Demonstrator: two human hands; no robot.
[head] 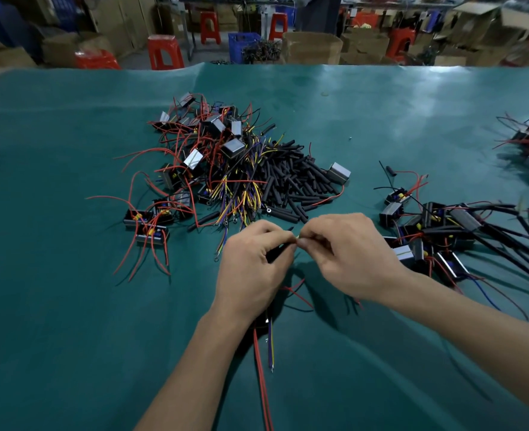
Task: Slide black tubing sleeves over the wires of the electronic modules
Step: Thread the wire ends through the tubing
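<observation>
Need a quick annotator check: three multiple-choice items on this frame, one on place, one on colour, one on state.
1. Where does the loose black sleeve pile lie?
A. beyond the hands
B. under the left forearm
C. on a stool

2. What colour is the table cover?
A. red
B. white
C. teal

3. What is the left hand doing?
A. lying flat
B. gripping a black sleeve
C. holding a box

Answers: A, the pile sits farther up the table; C, the cover is teal; B, fingers curl round the sleeve, meeting the right hand.

A green-covered table (70,181) carries heaped modules (195,157), loose black sleeves (300,185) and sleeved modules (437,231).
</observation>
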